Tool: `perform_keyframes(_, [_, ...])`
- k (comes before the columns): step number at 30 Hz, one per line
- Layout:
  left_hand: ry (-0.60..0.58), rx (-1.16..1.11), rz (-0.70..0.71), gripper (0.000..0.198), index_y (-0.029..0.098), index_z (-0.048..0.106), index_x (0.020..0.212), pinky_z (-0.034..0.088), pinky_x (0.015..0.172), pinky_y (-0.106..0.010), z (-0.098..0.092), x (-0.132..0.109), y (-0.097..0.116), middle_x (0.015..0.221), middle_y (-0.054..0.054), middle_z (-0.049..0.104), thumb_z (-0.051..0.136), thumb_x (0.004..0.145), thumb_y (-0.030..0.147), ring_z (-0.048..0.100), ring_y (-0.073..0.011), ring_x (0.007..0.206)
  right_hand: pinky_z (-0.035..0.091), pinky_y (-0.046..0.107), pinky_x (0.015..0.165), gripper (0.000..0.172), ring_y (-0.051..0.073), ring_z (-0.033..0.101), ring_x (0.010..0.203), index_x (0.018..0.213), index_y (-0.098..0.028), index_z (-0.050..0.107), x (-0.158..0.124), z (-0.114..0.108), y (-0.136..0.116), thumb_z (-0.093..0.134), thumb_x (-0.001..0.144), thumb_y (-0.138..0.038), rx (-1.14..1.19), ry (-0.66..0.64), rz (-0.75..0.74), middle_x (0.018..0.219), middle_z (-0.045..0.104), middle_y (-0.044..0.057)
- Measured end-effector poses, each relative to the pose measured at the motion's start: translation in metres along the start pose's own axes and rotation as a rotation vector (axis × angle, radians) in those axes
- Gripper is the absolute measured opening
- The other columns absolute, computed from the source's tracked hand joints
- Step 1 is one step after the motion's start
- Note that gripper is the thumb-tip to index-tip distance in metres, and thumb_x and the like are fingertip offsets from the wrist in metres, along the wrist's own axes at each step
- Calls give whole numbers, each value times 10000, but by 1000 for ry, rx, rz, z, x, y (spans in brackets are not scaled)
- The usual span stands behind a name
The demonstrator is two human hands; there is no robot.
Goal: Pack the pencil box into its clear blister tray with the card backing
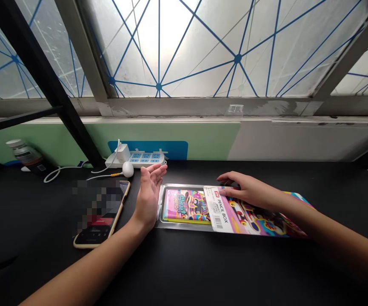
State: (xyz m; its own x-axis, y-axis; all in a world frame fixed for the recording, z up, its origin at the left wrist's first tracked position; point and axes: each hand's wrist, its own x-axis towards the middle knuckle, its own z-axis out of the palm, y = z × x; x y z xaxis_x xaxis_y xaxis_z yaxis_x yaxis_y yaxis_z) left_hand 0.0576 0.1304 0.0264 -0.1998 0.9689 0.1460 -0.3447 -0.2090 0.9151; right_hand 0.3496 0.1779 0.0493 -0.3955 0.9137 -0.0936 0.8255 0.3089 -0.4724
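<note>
A colourful pencil box (186, 206) lies in a clear plastic tray (161, 208), partly drawn out of a printed card sleeve (250, 216) marked PENCIL BOX. My right hand (247, 189) lies across the sleeve's near end, its fingers curled over the edge and apparently gripping it. My left hand (150, 195) stands on its side with the fingers apart, holding nothing, just left of the tray. Between that hand and the tray there is a small gap. A smartphone (102, 214) with a pixelated screen lies further left.
The black desk (186, 267) runs below a window. At the back stand a white power strip (135, 160) with a plugged-in charger, a white round earphone (128, 169) with cable, and a tipped bottle (27, 156). A black metal bar (56, 89) crosses the upper left.
</note>
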Motion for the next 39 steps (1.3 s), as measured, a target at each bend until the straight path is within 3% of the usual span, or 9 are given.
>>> perform_keyframes(9, [25, -21, -48, 606, 200, 579, 1216, 321, 1189, -440, 0, 3, 0, 1337, -153, 672, 260, 1029, 680, 561, -258, 1345, 492, 443, 944, 467, 343, 619, 1180, 1165, -207, 707, 56, 36, -104, 615, 905, -584, -115, -48, -169, 1239, 695, 145])
perform_keyframes(13, [44, 2, -96, 441, 203, 575, 1199, 368, 1161, -414, -2, 3, -2, 1323, -139, 676, 353, 1055, 556, 573, -241, 1327, 436, 490, 1002, 394, 333, 621, 1187, 1173, -228, 685, 56, 46, -124, 683, 893, -506, -151, 21, -214, 1254, 695, 117])
perform_keyframes(16, [70, 48, -183, 210, 227, 573, 1189, 460, 1070, -383, -3, 1, -4, 1335, -112, 667, 536, 989, 278, 566, -237, 1328, 409, 499, 1030, 359, 306, 631, 1167, 1176, -238, 668, 37, 38, -113, 689, 899, -466, -163, 100, -219, 1261, 692, 90])
perform_keyframes(19, [90, 87, -281, 437, 251, 548, 1222, 571, 826, -317, -3, -1, -4, 1344, -117, 649, 538, 840, 39, 567, -262, 1326, 426, 489, 1023, 326, 299, 625, 1169, 1147, -242, 667, 8, 22, -77, 610, 943, -490, -156, 197, -203, 1251, 687, 91])
perform_keyframes(22, [81, 96, -330, 623, 287, 518, 1284, 585, 668, -266, -1, -1, -2, 1310, -116, 652, 506, 756, -44, 594, -277, 1296, 495, 431, 945, 338, 285, 647, 1116, 1101, -255, 673, -17, 8, -30, 575, 944, -538, -63, 307, -194, 1219, 693, 85])
perform_keyframes(26, [85, 80, -357, 622, 300, 515, 1318, 619, 644, -300, 0, 2, 0, 1257, -124, 651, 515, 795, -37, 673, -290, 1183, 543, 380, 744, 397, 263, 698, 891, 1015, -249, 701, -29, 7, 13, 564, 915, -608, 56, 305, 35, 1022, 750, 69])
perform_keyframes(33, [192, 109, -338, 535, 316, 585, 1271, 606, 600, -248, -2, 7, -3, 1295, -105, 572, 568, 849, -13, 727, -262, 1066, 500, 337, 643, 447, 231, 679, 761, 928, -243, 698, -24, 17, 10, 505, 943, -646, 131, 152, 91, 871, 753, 41])
perform_keyframes(39, [223, 129, -361, 353, 215, 606, 1145, 605, 644, -251, -1, 7, -3, 1291, -125, 605, 551, 877, -9, 741, -226, 1009, 462, 322, 605, 439, 212, 635, 707, 868, -237, 650, -26, 18, 13, 530, 931, -655, 84, 240, 50, 806, 710, 38])
